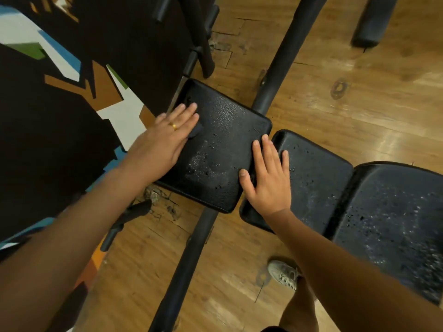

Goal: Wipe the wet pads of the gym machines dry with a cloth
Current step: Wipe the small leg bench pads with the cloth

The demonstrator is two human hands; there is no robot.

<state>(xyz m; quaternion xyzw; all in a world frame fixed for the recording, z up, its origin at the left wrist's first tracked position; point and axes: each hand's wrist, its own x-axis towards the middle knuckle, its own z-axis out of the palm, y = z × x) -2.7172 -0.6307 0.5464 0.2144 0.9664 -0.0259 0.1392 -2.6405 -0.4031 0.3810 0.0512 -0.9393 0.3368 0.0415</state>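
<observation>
Cloth (196, 131) is being pressed under left hand (165, 140), fingers straight; seat pad (223, 121) drying beside fingertips, droplets (206, 161) sitting toward right hand (268, 174), fingers flat; further pads (316, 180) awaiting wiping.

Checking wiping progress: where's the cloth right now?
Head view, left of centre: the cloth sits under the left hand, on the square pad's left side.

The square black textured-leather pad (223, 144) lies flat, with droplets beading its 6 o'clock half. A small dark crumpled cloth (197, 130), only partly showing, sits toward its 9 o'clock edge. At 4 o'clock a second black pad (316, 178) and a third black pad (395, 212) are speckled wet.
</observation>
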